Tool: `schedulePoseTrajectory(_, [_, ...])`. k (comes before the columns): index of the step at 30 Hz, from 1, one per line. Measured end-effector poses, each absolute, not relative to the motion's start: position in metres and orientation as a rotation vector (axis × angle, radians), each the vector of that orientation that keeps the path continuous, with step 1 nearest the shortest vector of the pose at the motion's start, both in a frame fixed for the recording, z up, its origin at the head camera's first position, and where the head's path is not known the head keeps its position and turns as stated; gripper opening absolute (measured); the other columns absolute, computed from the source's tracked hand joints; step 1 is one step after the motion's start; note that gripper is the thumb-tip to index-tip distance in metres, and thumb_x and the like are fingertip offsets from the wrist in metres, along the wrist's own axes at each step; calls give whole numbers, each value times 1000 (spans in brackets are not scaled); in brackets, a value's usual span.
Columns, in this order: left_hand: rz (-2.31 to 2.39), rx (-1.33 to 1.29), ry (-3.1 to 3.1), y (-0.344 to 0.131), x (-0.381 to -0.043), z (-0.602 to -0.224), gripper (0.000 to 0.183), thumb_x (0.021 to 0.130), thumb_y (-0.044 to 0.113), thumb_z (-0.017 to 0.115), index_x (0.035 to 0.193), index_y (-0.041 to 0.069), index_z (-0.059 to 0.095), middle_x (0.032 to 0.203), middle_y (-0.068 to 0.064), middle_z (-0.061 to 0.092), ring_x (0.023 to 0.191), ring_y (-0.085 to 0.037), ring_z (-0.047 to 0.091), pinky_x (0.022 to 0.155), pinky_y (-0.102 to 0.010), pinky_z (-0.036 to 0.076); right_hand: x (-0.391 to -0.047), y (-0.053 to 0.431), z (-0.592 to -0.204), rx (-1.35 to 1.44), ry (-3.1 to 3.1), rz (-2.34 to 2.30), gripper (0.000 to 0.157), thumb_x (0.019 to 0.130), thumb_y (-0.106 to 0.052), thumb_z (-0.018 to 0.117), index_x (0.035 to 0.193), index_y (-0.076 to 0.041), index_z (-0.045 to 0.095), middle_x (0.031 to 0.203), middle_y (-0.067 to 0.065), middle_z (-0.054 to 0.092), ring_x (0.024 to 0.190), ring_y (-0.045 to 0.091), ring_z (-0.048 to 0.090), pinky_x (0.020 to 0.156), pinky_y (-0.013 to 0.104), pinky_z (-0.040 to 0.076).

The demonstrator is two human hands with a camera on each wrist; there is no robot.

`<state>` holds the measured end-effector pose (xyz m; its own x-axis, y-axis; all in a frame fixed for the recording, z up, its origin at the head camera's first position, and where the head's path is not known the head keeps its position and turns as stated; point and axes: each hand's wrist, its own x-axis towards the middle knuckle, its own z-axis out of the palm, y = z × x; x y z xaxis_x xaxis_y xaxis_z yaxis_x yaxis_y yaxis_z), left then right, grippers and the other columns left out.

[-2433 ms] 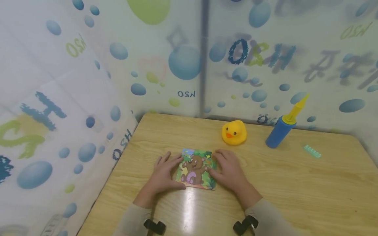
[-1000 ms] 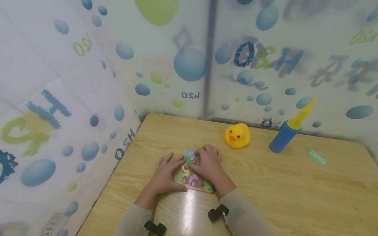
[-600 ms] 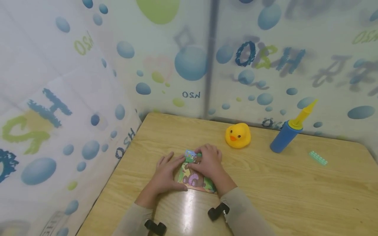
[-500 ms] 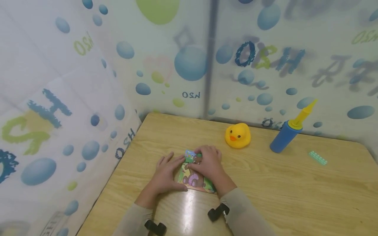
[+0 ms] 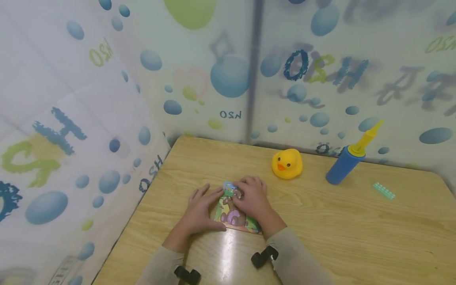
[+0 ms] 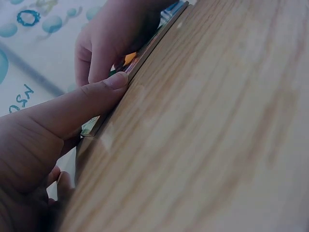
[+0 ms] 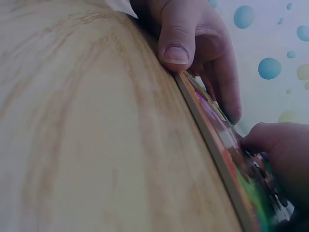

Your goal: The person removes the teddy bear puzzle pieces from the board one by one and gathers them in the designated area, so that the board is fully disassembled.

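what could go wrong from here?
1. The bear picture board lies on the table with the left hand at its left and near edges; a push rightward might slide it.
2. The right hand covers the board's upper right, so a slip there could go unseen from the head view.
3. The yellow duck sits just beyond that hand; a wide reach may knock it.

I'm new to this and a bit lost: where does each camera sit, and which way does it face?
Head: on the person's head, facing forward and down at the pale wooden table and square, bear-printed board; left hand, right hand and beige sleeves show.
Left wrist: on that wrist, facing the board's edge; left hand near, right hand beyond.
Right wrist: on that wrist, facing that edge; right hand near, left hand beyond.
Both wrist views share board and hands.
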<state>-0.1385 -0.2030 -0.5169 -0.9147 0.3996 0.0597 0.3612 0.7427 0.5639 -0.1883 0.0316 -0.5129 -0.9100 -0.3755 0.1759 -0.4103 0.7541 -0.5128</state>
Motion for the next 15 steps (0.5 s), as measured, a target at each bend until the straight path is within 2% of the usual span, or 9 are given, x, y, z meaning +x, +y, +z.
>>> schedulePoseTrajectory(7, [940,664,2887,-203,-138,-516,115,62,59,98,158,13,53,166,-1,47,158,-46,21,125,-70,5,-188,30,-514,724,-2919,767,43,103,-33,72,139,-11,69,135,9,61,132,36,43,115,62,28])
schedulePoseTrajectory(15, [953,664,2885,-203,-137,-516,115,62,59,98,157,12,54,166,-2,46,158,-46,21,126,-69,4,-187,34,-517,812,-2750,803,47,93,-29,82,134,-9,69,129,7,70,126,33,55,111,58,36])
